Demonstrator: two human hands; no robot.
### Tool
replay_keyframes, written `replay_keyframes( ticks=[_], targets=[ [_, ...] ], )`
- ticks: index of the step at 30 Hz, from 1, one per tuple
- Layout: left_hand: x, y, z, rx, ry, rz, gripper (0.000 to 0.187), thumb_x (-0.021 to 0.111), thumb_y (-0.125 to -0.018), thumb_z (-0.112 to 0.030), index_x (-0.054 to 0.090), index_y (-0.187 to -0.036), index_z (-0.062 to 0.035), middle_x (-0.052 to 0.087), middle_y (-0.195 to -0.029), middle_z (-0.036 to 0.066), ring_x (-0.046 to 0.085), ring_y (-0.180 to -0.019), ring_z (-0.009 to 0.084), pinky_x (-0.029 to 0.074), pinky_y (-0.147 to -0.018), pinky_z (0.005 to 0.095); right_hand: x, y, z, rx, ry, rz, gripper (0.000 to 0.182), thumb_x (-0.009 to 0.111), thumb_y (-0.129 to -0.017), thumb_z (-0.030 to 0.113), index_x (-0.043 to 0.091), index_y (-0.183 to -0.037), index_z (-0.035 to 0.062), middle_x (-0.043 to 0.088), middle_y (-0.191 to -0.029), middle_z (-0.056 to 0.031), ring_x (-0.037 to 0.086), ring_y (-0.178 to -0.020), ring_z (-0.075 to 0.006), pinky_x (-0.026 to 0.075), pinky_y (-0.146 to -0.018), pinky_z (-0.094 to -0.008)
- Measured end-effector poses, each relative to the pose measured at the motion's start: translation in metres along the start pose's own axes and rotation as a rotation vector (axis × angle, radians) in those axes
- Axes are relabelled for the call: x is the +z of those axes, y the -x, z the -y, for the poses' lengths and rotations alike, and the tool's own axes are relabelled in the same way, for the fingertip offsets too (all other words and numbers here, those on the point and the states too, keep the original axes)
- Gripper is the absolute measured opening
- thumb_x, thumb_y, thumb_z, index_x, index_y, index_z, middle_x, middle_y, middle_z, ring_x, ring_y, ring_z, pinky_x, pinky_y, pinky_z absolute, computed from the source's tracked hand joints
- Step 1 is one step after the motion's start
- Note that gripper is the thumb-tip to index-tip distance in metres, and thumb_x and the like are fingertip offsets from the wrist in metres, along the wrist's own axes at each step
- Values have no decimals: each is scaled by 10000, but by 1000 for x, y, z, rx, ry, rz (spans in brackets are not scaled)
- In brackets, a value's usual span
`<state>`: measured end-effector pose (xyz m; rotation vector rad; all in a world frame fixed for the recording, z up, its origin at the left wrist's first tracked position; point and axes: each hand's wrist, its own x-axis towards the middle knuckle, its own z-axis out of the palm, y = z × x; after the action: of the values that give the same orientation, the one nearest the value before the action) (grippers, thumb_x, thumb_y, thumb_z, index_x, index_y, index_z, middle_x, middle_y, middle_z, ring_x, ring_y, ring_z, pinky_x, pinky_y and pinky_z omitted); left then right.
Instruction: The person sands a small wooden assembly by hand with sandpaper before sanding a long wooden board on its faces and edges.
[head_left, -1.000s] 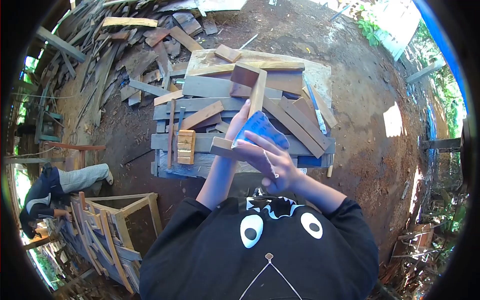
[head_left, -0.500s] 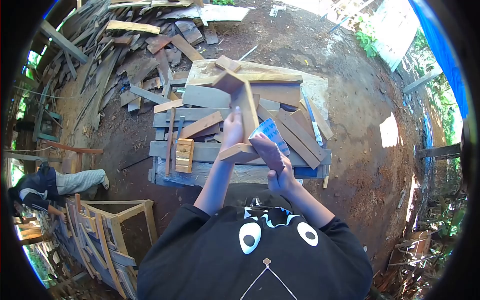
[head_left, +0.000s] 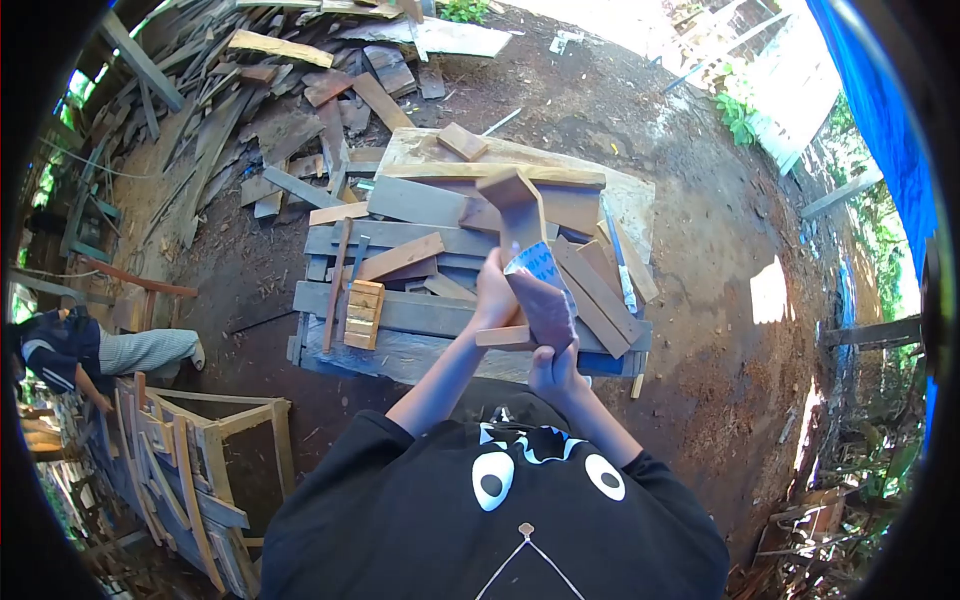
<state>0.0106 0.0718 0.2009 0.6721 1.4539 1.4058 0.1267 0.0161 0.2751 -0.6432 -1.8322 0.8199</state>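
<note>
My left hand is closed around the side of a U-shaped wooden frame, a board with a short piece standing out at each end. In my right hand is a folded sheet of sandpaper, brown on its grit side and printed in blue on its backing. The sandpaper overlaps the middle of the frame, hiding part of it and some of my left fingers. Both hands are above a worktable of grey planks, where loose boards lie around them.
A small slatted wood block and a long blue-and-white tool rest on the table. Scrap wood is heaped at the far left. Another person bends by a wooden frame structure at left.
The wooden frame has shifted right and turned a little in my left hand. My right hand has brought the sandpaper down and across it, closer to my left hand.
</note>
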Motion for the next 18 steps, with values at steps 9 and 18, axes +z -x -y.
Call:
replay_keyframes(
  ticks=[9, 18],
  targets=[
    [-7, -8, -2, -65, -98, -26, 359, 411, -926, -336, 516, -931, 6, 596, -807, 99, 547, -711, 127, 452, -631, 287, -1, 18, -18, 51, -85, 81, 564, 291, -914, 386, 441, -1177, -91, 435, -1229, -263, 392, -1183, -410, 339, -952, -436],
    [-17, 0, -50, -190, 252, 14, 346, 401, -928, -322, 519, -902, 3, 574, -756, 68, 523, -671, 96, 450, -586, 283, -6, 22, -13, -3, 6, 124, 550, 297, -908, 380, 456, -1171, -76, 477, -1191, -241, 392, -1182, -414, 336, -953, -435]
  ],
)
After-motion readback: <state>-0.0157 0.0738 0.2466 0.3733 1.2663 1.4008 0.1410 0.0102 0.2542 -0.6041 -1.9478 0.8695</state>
